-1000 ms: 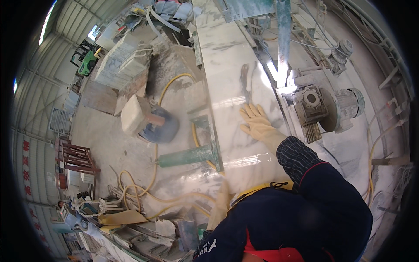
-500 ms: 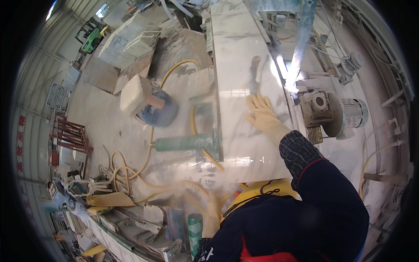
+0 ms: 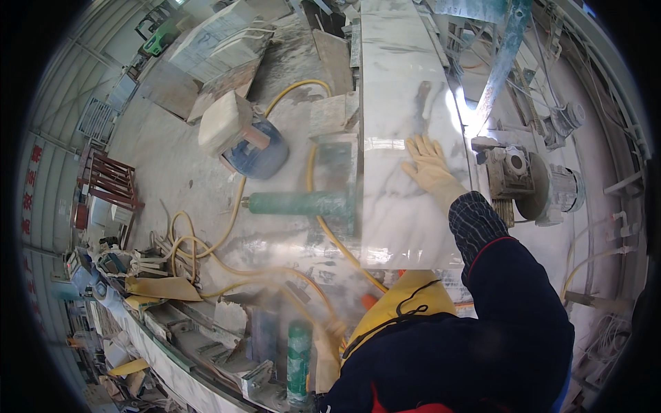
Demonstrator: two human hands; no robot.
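A long white stone slab with grey veins (image 3: pixel 399 213) runs away from my body, its polished top reflecting light. My right hand (image 3: pixel 432 168), in a pale yellow glove, lies flat on it with the fingers stretched out. Just beyond those fingertips is a dark elongated mark on the stone. Low in the picture, left of my yellow apron (image 3: pixel 396 303), my left hand (image 3: pixel 329 341) hangs in a similar glove beside a yellow hose (image 3: pixel 303 275). Haze and blur hide its fingers, so whether it grips the hose is unclear.
A green cylinder (image 3: pixel 296 203) juts out left of the slab. Past it stands a blue barrel (image 3: pixel 258 155) with a pale block. A dusty motor (image 3: pixel 511 172) and bright lamp sit along the right edge. Stone scraps (image 3: pixel 231 316) and an upright green cylinder (image 3: pixel 299 361) lie lower left.
The view has shifted, so the slab sits further right and higher. My right hand stays spread on the stone. My left hand is lower beside the hose, and more of the hose shows.
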